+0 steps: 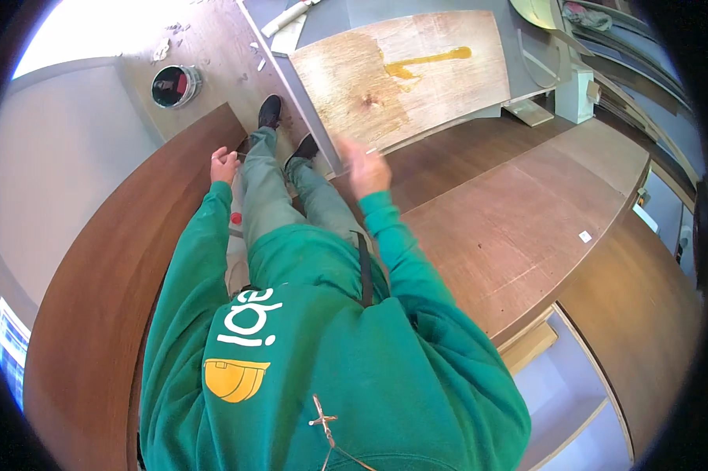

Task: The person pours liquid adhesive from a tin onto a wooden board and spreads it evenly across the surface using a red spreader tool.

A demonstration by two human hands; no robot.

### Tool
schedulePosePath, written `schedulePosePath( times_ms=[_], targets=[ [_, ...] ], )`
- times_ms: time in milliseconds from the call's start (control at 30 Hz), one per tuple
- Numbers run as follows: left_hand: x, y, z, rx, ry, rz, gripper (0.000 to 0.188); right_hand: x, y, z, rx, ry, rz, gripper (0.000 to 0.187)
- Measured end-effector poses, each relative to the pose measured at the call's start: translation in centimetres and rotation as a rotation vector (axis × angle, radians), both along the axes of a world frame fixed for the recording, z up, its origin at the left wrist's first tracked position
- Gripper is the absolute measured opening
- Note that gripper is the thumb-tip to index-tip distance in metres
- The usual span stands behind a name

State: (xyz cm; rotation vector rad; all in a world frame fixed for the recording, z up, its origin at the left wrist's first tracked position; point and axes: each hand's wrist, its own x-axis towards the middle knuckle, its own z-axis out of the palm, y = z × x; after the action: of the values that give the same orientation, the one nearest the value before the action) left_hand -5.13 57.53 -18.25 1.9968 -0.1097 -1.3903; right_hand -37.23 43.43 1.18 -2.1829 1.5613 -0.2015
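Note:
My left hand is held low beside my left leg, above the edge of a long curved brown panel. Its fingers are closed, and a thin bit seems to stick out from them, too small to name. Blurred by motion, my right hand is over the near corner of the grey-topped table. A small pale bit shows at its fingers, whose grip I cannot make out. On that table lies a light wooden board, with a streak of yellow-brown liquid and a wet, darker patch on its left part.
A bucket with dark contents stands on the floor among scraps. A white tube lies at the table's far left. To my right are a wide brown panel and an open pale cabinet box. Curved strips are stacked far right.

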Motion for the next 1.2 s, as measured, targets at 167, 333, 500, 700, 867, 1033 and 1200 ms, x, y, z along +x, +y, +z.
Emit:
schedulePosePath(
  times_ms=[167, 333, 500, 700, 867, 1033, 1200],
  targets=[
    [0.3, -0.3, 0.1, 0.011, -0.017, -0.019, 0.047, -6.4, -6.8, -2.5, -0.127, 0.057, 0.011, 0.026],
    [1.2, -0.5, 0.6, -0.003, -0.033, -0.044, 0.051, -8.6, -10.8, -0.8, -0.087, 0.135, 0.133, 0.027],
    [1.5, 0.0, 0.4, 0.047, -0.009, -0.029, 0.051, -8.3, -11.3, -2.8, -0.135, 0.208, 0.183, 0.032],
    [1.0, 1.6, -1.0, 0.039, -0.006, -0.025, 0.051, -6.5, -4.7, -2.9, -0.063, 0.231, 0.162, 0.031],
    [-1.1, 1.6, -0.3, 0.049, 0.027, 0.002, 0.051, -3.5, 2.8, -2.9, -0.042, 0.225, 0.222, 0.037],
    [-1.5, 1.3, -0.2, 0.034, 0.032, 0.026, 0.051, -4.3, 3.0, -1.0, 0.043, 0.019, 0.27, 0.039],
    [-1.4, 0.9, 0.3, 0.05, 0.024, -0.015, 0.05, -7.3, -9.1, 0.5, -0.137, 0.107, 0.108, 0.037]
  ],
)
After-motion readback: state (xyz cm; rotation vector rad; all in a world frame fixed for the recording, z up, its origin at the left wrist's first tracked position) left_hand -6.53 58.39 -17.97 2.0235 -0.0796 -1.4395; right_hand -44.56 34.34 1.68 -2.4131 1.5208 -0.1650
